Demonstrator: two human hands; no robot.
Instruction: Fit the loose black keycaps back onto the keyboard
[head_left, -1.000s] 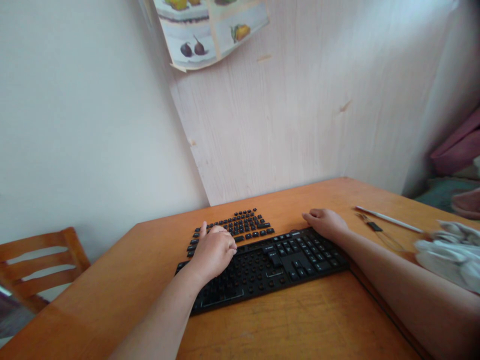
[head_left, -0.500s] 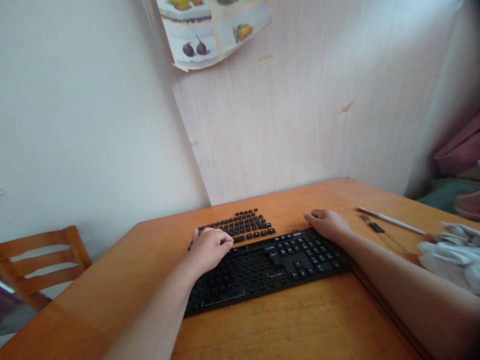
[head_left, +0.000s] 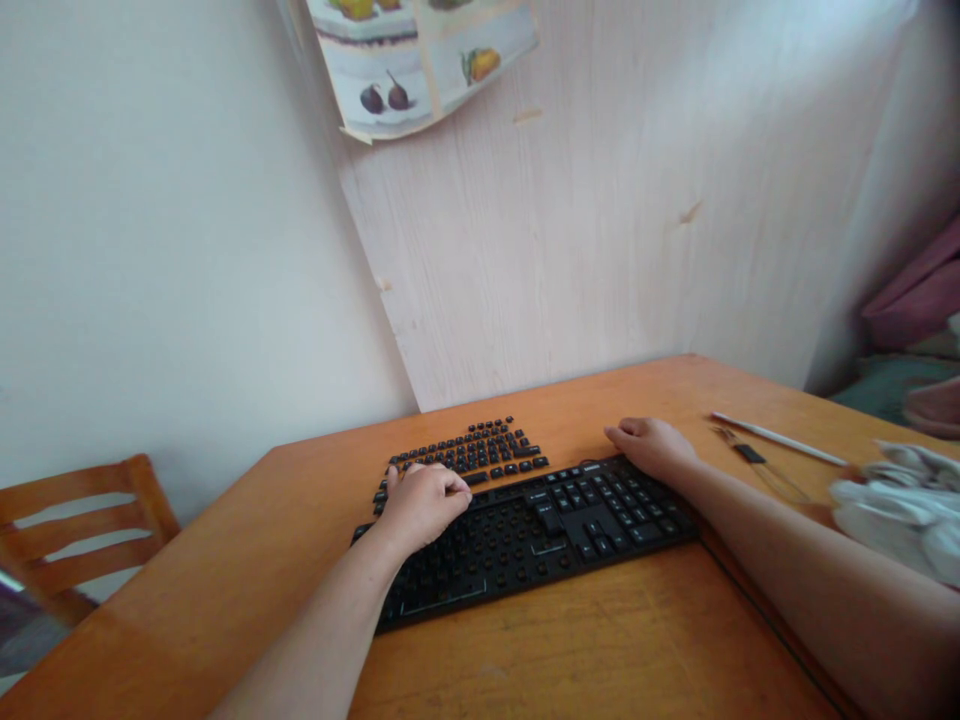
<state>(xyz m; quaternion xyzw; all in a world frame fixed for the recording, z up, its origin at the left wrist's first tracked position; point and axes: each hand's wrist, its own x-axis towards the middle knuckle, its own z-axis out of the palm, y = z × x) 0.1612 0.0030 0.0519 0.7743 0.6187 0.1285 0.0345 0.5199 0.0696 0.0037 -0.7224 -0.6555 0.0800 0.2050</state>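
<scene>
A black keyboard (head_left: 517,540) lies on the wooden table, its main left block bare of keycaps while the right-hand keys are in place. Over the upper part of the bare block is my left hand (head_left: 426,502), its thumb and fingers pinched together. Whatever is between those fingertips is hidden. Behind the keyboard, loose black keycaps (head_left: 480,455) are laid out in rows. My right hand (head_left: 651,446) rests at the keyboard's far right corner with its fingers curled. Their undersides are out of sight, so I cannot tell what they hold.
Right of my right hand lie a white pencil-like stick (head_left: 780,438) and a small wire tool with a black grip (head_left: 750,453). A crumpled whitish cloth or bag (head_left: 892,510) sits at the right edge. A cable (head_left: 772,625) runs under my right forearm. A wooden chair (head_left: 82,520) stands left.
My left hand has shifted slightly right and down over the keyboard, uncovering more keycaps behind it. My right hand stays at the same corner.
</scene>
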